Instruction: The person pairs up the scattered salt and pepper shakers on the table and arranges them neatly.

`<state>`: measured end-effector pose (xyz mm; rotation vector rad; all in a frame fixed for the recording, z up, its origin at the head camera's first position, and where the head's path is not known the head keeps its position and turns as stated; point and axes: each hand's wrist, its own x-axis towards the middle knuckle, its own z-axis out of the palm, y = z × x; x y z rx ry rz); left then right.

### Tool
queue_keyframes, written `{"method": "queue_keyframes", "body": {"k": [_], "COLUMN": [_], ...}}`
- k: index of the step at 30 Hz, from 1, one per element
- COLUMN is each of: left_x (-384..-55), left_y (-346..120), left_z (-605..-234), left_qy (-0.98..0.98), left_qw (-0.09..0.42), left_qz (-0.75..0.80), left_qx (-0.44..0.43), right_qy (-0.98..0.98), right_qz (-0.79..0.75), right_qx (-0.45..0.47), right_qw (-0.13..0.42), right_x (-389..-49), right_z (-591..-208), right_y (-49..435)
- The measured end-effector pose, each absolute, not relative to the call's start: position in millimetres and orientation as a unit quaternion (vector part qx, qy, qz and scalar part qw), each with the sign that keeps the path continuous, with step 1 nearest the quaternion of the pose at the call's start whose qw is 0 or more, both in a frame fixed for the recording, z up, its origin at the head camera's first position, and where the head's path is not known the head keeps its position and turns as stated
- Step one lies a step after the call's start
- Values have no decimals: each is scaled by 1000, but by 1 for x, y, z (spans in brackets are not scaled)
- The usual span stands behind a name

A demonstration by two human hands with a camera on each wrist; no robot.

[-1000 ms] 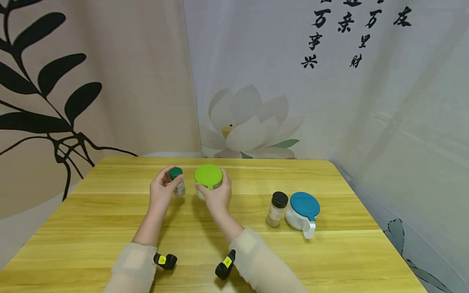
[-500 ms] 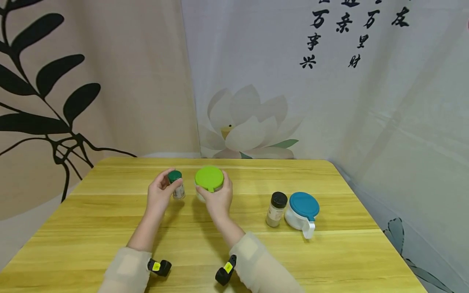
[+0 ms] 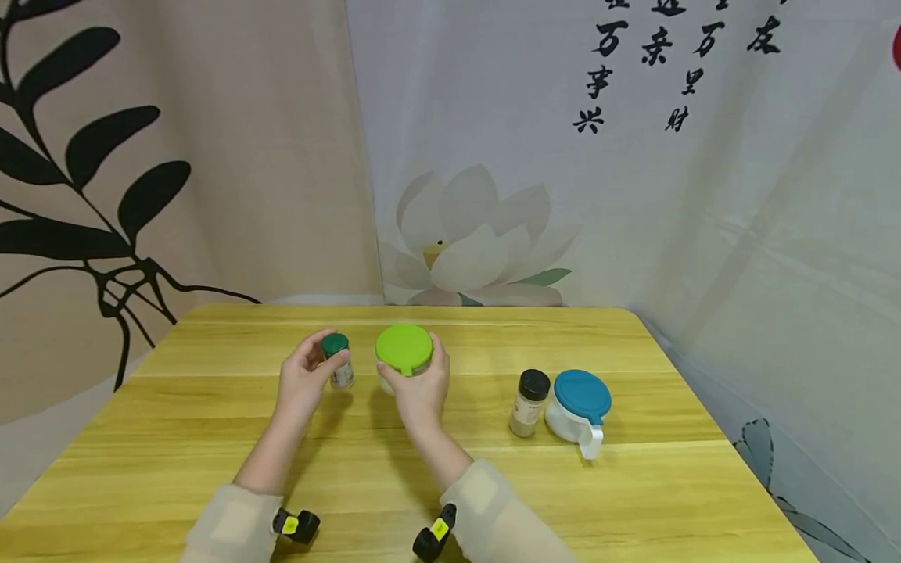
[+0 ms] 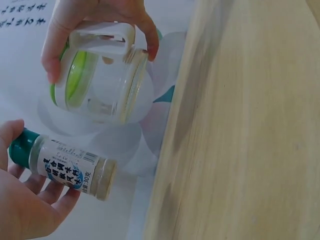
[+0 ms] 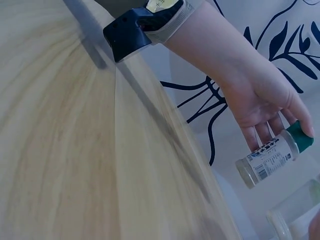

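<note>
My left hand (image 3: 301,379) holds a small spice jar (image 3: 342,377) with a dark green cap, thumb on the near side and fingers behind. Its printed label and pale contents show in the left wrist view, where the spice jar (image 4: 70,167) is tilted and stands off the tabletop. To its right, my right hand (image 3: 425,391) grips a clear seasoning pot (image 3: 404,349) by its sides, under the lime-green lid. A white handle on the seasoning pot (image 4: 112,85) shows in the left wrist view, and the pot looks nearly see-through. A gap separates the two containers.
On the right of the wooden table (image 3: 176,446) stand a black-capped spice jar (image 3: 528,410) and a white pot with a blue lid (image 3: 582,395), side by side. Printed cloth (image 3: 479,94) hangs behind the table's far edge.
Both hands have drawn slightly nearer to me, carrying the green-capped spice jar and the lime-lidded seasoning pot. The two containers on the right stay put; the head view shifts slightly.
</note>
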<state>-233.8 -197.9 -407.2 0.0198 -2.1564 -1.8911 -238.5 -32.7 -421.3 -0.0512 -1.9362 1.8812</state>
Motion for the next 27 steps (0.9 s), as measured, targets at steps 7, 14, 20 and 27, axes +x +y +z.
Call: {"method": "queue_keyframes", "body": {"k": [7,14,20,27], "left_x": [-229,-226,-224,-221], "left_y": [-198,-198,-197,-196], "left_z": [-405,-405,-404,-403], "left_qy": [-748,-751,-751,-754], "left_qw": [142,146,137,126], "left_qz": [-648,-643,-646,-644], "left_qx": [-14,-14,-20,-17], "right_qy": [-702,-700,-703,-699], "right_qz": [676,678,674,680], "right_qx": [-34,-38,-48,-57], "right_qw": [220,219,220,216], "right_x": [-235,-229,-225,-220], "right_z": [-421,-419,-419,-418], "right_y": [-32,-30,-28,-23]}}
